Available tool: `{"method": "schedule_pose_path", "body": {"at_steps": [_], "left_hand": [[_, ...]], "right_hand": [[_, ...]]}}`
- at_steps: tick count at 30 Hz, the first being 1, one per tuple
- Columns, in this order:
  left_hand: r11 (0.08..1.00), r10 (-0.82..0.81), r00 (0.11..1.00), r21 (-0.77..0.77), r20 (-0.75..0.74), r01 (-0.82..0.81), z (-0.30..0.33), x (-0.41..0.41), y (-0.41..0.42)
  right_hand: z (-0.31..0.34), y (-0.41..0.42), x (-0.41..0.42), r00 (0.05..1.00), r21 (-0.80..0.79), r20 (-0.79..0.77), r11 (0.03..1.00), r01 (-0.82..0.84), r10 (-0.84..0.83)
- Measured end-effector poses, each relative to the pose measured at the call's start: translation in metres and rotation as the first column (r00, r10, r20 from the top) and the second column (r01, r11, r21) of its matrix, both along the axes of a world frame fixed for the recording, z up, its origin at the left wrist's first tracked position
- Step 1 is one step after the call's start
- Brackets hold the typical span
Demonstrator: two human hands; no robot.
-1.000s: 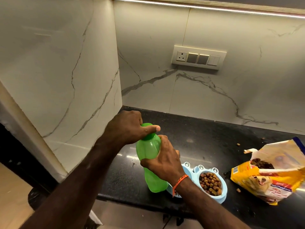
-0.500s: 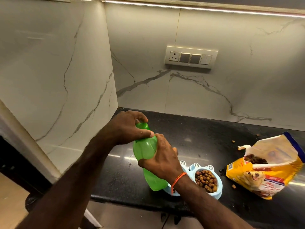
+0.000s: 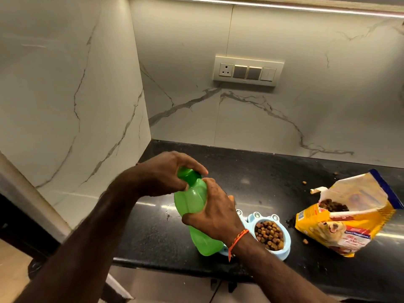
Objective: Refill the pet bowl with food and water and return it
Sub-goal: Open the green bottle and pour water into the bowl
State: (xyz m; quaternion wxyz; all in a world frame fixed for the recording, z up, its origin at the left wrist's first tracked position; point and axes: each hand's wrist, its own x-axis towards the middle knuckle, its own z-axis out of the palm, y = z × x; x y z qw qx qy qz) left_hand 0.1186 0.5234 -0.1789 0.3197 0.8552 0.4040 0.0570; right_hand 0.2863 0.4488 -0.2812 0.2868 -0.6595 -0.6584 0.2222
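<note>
Now uncapping the water

The left hand [image 3: 161,176] is twisting the cap, fingers shifted round it since before; the right hand [image 3: 215,215] is clasping the green bottle [image 3: 194,200] beside the kibble-filled pet bowl [image 3: 270,235].

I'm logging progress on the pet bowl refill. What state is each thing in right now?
green bottle: upright, cap on, gripped by both hands
left hand: on the cap
right hand: around the body
pet bowl: right compartment holds kibble
food bag: open, lying on the counter
</note>
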Motion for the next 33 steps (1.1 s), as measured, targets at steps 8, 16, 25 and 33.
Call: {"method": "schedule_pose_path", "body": {"at_steps": [8,16,25,33], "left_hand": [[0.921,0.265,0.96,0.273,0.087,-0.279,-0.001,0.017,-0.007],[0.793,0.333,0.813,0.325,0.478,-0.516,0.006,0.023,-0.006],[0.887,0.438,0.822,-0.028,0.365,-0.46,-0.066,0.034,-0.008],[0.879,0.475,0.849,-0.16,0.23,-0.449,-0.105,0.056,-0.009]], "right_hand": [[0.002,-0.007,0.011,0.999,0.03,0.044,0.999,0.019,-0.02],[0.008,-0.017,0.04,0.994,0.021,0.086,0.998,0.059,-0.06],[0.0,-0.049,0.099,0.95,-0.114,0.307,0.989,0.098,-0.059],[-0.017,-0.065,0.124,0.89,-0.216,0.455,0.967,0.135,-0.022]]}}
